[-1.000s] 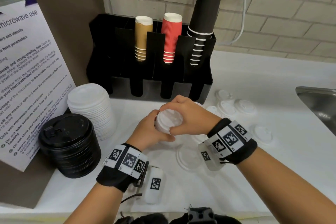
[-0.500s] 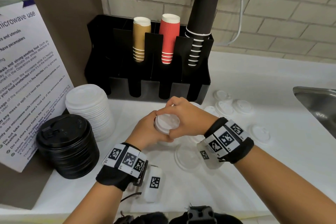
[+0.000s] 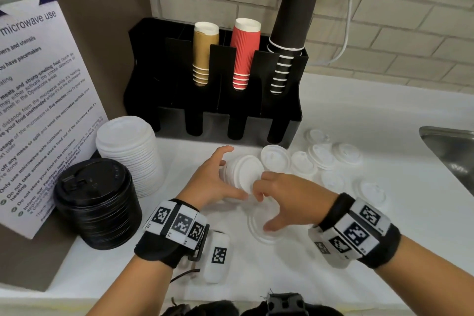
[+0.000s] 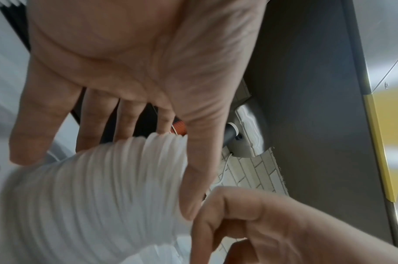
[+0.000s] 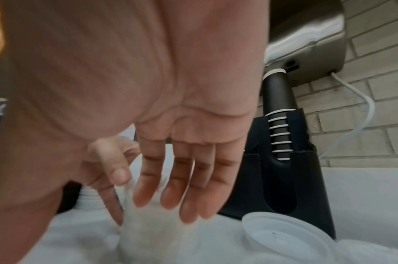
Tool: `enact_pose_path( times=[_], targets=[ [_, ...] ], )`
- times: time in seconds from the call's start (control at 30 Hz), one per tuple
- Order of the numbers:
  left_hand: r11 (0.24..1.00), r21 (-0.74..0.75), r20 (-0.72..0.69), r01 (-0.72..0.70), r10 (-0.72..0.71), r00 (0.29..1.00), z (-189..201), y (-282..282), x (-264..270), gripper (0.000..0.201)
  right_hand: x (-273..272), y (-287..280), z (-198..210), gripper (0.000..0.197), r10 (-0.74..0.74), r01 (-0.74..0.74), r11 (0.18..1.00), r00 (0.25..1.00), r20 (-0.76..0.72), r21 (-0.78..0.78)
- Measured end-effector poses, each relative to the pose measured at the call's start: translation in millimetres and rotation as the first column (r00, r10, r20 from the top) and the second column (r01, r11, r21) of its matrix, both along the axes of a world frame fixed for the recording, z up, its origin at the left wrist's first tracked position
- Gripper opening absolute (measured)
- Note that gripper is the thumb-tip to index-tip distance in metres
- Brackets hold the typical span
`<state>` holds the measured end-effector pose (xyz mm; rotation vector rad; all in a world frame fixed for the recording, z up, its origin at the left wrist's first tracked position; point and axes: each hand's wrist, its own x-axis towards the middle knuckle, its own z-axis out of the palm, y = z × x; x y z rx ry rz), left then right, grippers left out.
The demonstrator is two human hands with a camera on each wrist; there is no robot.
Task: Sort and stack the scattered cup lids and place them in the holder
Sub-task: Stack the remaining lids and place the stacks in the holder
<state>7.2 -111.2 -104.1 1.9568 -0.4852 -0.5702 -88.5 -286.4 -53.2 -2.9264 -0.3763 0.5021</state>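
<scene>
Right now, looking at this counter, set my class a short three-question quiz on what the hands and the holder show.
1. True or false: the black holder carries three stacks of cups.
2. Which hand grips the tilted stack of white lids? A) left hand B) right hand C) neither
3. Fill in: the tallest cup stack is coloured ____.
Key: 1 true; 2 A; 3 black.
</scene>
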Motion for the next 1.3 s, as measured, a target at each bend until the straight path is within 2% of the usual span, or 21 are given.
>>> enact_pose_path(
  times=[0.1, 0.3, 0.4, 0.5, 0.57, 0.63, 0.73, 0.8, 0.87, 0.97, 1.1, 1.2, 1.3],
  targets=[
    [0.999, -0.033, 0.032, 0.017, -0.016, 0.999, 0.2, -0.5, 0.9, 0.094, -1.7, -4.6, -0.6, 0.047, -0.01, 0.006, 0.998, 0.998, 0.068, 0.066],
    [0.998, -0.068, 0.002, 0.016, -0.016, 1.0, -0.3, -2.0, 3.0, 0.079, 10.7, -2.8, 5.2, 0.035, -0.05, 0.004, 0.982, 0.97, 0.239, 0.187],
    [0.998, -0.056, -0.021, 0.016, -0.017, 1.0, -0.3, -1.8, 3.3, 0.081, 13.9, -1.4, 5.7, 0.035, -0.059, -0.007, 0.969, 0.964, 0.26, 0.247],
    [0.999, -0.041, -0.036, 0.015, -0.017, 0.999, -0.4, -0.2, 2.9, 0.092, 12.4, -3.7, 7.0, 0.032, -0.094, -0.012, 0.94, 0.951, 0.293, 0.34],
    [0.999, -0.043, -0.03, 0.007, -0.008, 1.0, -1.0, 0.1, 3.0, 0.09, 9.6, -8.4, 7.6, 0.031, -0.137, 0.012, 0.925, 0.943, 0.304, 0.379],
    [0.999, -0.048, -0.022, -0.008, 0.006, 1.0, -1.0, -0.1, 3.8, 0.081, 5.4, -14.6, 4.6, 0.037, -0.109, 0.052, 0.957, 0.976, 0.191, 0.285],
    [0.999, -0.035, -0.027, -0.015, 0.014, 1.0, 0.0, -0.2, 5.7, 0.075, -4.0, -16.5, -11.1, 0.064, 0.0, -0.005, 0.999, 0.994, -0.108, -0.046],
    [1.0, -0.026, -0.033, -0.001, 0.001, 0.999, 1.2, -0.5, 5.8, 0.082, -7.9, -14.2, -23.6, 0.078, 0.035, -0.056, 0.988, 0.989, -0.141, -0.144],
    [0.999, -0.029, -0.017, 0.012, -0.012, 1.0, 2.4, 0.1, 5.2, 0.092, -8.6, -12.2, -31.3, 0.082, 0.053, -0.072, 0.983, 0.992, -0.114, -0.17],
    [0.998, -0.054, 0.044, 0.027, -0.024, 0.999, 4.1, 0.4, 5.7, 0.098, -9.1, -10.7, -30.7, 0.079, 0.031, -0.043, 0.994, 0.992, -0.118, -0.1],
    [0.998, -0.051, 0.099, 0.019, -0.014, 0.995, 5.1, 0.0, 9.0, 0.08, -11.1, -15.0, -13.8, 0.072, -0.028, 0.037, 0.998, 0.989, -0.144, 0.057],
    [0.998, -0.066, 0.078, 0.008, -0.003, 0.997, 2.6, 0.8, 8.9, 0.079, -10.8, -26.1, 10.3, 0.063, -0.107, 0.132, 0.948, 0.989, -0.1, 0.29],
    [0.997, -0.075, 0.061, 0.003, 0.002, 0.998, -0.9, 0.7, 8.4, 0.083, -2.0, -32.1, 28.4, 0.058, -0.218, 0.177, 0.877, 0.975, 0.04, 0.447]
  ],
)
